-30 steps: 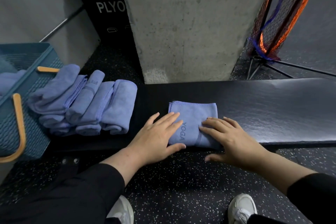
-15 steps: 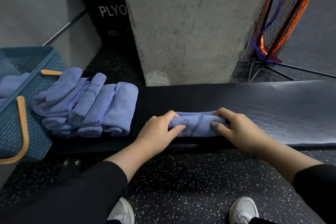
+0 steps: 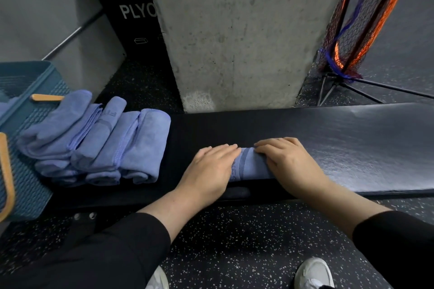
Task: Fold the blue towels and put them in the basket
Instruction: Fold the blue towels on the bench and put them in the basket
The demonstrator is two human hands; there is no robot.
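Blue towel (image 3: pixel 250 164) is folded down small and sits near the front edge of the black padded worktop (image 3: pixel 340 148), pretty much dead centre. Left hand (image 3: pixel 210 169) is lying flat over its left end with the fingers straight and together, and right hand (image 3: pixel 287 159) is doing the same on the right end, so only a strip of towel shows between them. Off to the left there's a pile of folded towels (image 3: pixel 98 141) on the same worktop, leaning against the teal basket (image 3: pixel 25 148) with the wooden handles. Concrete pillar (image 3: pixel 234 30) right behind.
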